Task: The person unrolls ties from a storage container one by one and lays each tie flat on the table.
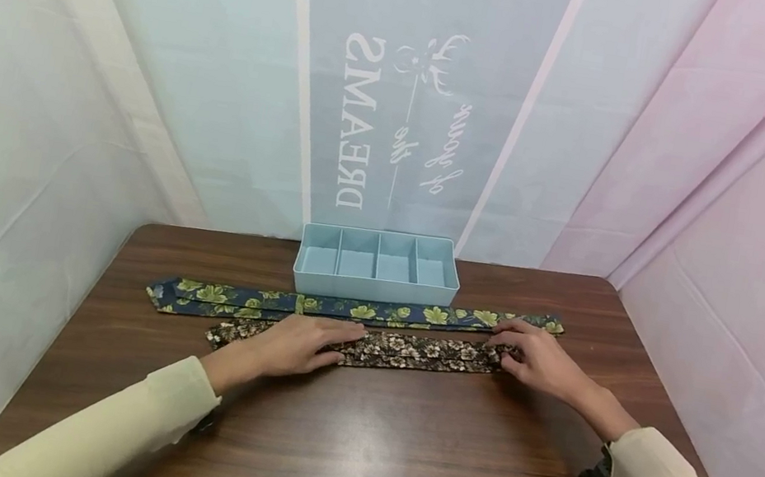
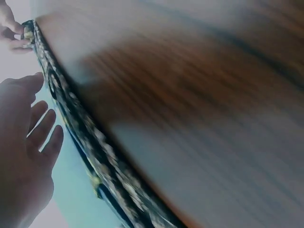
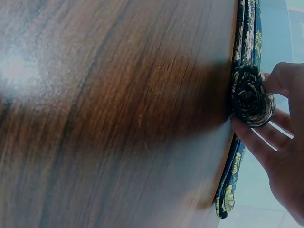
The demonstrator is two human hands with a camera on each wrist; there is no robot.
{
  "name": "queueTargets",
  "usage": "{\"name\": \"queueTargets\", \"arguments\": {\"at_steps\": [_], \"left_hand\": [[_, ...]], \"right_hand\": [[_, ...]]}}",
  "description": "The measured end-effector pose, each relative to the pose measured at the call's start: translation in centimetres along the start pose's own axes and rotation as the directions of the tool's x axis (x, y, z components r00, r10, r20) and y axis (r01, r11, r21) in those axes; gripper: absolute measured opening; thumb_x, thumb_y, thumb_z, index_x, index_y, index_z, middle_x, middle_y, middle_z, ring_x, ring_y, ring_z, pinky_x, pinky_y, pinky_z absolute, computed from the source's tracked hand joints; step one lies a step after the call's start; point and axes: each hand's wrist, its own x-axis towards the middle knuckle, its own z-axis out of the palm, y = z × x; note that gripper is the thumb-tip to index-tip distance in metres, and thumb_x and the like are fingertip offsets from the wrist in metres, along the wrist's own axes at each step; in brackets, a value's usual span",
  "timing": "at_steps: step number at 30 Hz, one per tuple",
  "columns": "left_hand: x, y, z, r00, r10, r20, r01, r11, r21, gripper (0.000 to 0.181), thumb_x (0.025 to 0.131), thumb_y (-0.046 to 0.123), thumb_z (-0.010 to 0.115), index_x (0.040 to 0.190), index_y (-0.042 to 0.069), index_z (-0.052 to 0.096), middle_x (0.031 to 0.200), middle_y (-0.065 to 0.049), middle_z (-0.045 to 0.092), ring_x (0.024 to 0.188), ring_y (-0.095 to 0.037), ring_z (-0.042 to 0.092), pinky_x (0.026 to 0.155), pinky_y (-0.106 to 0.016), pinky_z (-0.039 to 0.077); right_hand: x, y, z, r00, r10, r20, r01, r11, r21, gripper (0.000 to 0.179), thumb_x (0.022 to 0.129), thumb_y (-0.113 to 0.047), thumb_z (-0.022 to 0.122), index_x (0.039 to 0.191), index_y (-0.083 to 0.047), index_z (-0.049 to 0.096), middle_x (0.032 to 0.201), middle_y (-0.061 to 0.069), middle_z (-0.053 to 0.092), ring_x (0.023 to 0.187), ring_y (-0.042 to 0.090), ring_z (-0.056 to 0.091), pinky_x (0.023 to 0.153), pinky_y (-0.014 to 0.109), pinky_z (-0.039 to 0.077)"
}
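Observation:
A black necktie with cream flowers [image 1: 402, 352] lies folded lengthwise across the table. Its right end is wound into a coil [image 3: 251, 97], which my right hand [image 1: 543, 360] grips between thumb and fingers. My left hand [image 1: 294, 344] rests over the tie's left half, fingers nearly straight; the left wrist view shows those fingers [image 2: 51, 142] spread beside the cloth. Just behind lies a navy necktie with yellow-green flowers [image 1: 216, 295], laid out almost parallel. My right hand covers part of it in the head view.
A light blue box [image 1: 374, 291] with several compartments stands behind the ties, near the table's back edge. The brown wooden table [image 1: 363, 452] extends in front of them. Fabric curtains [image 1: 227, 80] hang at the back and both sides.

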Motion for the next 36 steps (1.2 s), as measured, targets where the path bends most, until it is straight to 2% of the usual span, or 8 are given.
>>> {"name": "queueTargets", "arguments": {"at_steps": [4,7,12,17,22,30,36], "left_hand": [[1.4,0.6,0.4,1.0,0.017,-0.008,-0.017,1.0,0.014,0.052,0.107,0.032,0.065,0.155,0.014,0.056,0.159,-0.006,0.054,0.127,-0.028,0.068,0.095,-0.044,0.061],[2.6,1.0,0.8,1.0,0.012,0.014,-0.012,1.0,0.002,0.053,0.108,0.033,0.064,0.157,0.015,0.054,0.161,-0.004,0.051,0.126,-0.027,0.068,0.098,-0.044,0.059],[4.4,1.5,1.6,0.998,0.01,0.059,-0.01,1.0,0.006,0.051,0.11,0.035,0.06,0.157,0.018,0.053,0.163,-0.001,0.049,0.131,-0.025,0.065,0.105,-0.042,0.056],[5.5,1.9,2.1,0.995,0.013,0.095,-0.014,1.0,0.006,0.049,0.11,0.035,0.059,0.156,0.02,0.055,0.163,0.001,0.049,0.132,-0.025,0.065,0.104,-0.041,0.056],[5.7,2.0,2.4,0.991,-0.006,0.136,0.008,1.0,-0.009,0.044,0.111,0.032,0.058,0.154,0.022,0.058,0.162,0.003,0.048,0.133,-0.024,0.063,0.106,-0.041,0.055],[5.6,1.9,2.5,0.99,-0.006,0.139,0.011,0.999,-0.033,0.042,0.111,0.029,0.059,0.153,0.024,0.058,0.162,0.003,0.048,0.119,-0.025,0.072,0.103,-0.041,0.057],[5.4,1.5,2.3,0.99,0.007,0.138,-0.001,0.999,-0.05,0.041,0.111,0.029,0.059,0.152,0.023,0.06,0.161,0.003,0.049,0.132,-0.024,0.064,0.107,-0.043,0.054]], "right_hand": [[0.2,-0.2,0.1,1.0,-0.004,-0.025,0.003,1.0,-0.031,0.015,0.092,-0.003,0.076,0.106,-0.008,0.081,0.119,0.018,0.072,0.088,0.019,0.07,0.069,0.038,0.058],[0.4,-0.3,0.4,0.999,0.0,-0.047,-0.002,0.999,-0.05,0.008,0.094,-0.013,0.082,0.102,-0.011,0.081,0.113,0.015,0.074,0.094,0.024,0.074,0.075,0.045,0.062],[0.6,-0.4,0.9,0.997,0.032,-0.073,-0.038,0.997,-0.069,0.008,0.092,-0.021,0.085,0.097,-0.018,0.079,0.104,0.004,0.074,0.083,0.014,0.071,0.068,0.037,0.059],[0.7,-0.3,1.3,0.992,0.05,-0.12,-0.062,0.993,-0.102,0.017,0.088,-0.027,0.089,0.09,-0.02,0.074,0.092,-0.003,0.07,0.065,0.001,0.055,0.057,0.026,0.048],[0.8,-0.2,1.4,0.99,0.078,-0.119,-0.096,0.983,-0.154,0.025,0.084,-0.032,0.092,0.087,-0.021,0.07,0.087,-0.005,0.067,0.057,-0.001,0.043,0.052,0.024,0.038],[0.5,-0.1,0.7,0.988,0.106,-0.112,-0.126,0.973,-0.193,0.024,0.082,-0.017,0.091,0.087,-0.02,0.067,0.09,-0.001,0.07,0.057,0.003,0.045,0.051,0.028,0.039],[0.0,0.1,-0.1,0.988,0.139,-0.06,-0.148,0.975,-0.164,0.021,0.084,-0.008,0.084,0.091,-0.021,0.069,0.096,-0.003,0.07,0.062,0.004,0.048,0.052,0.027,0.039]]}}
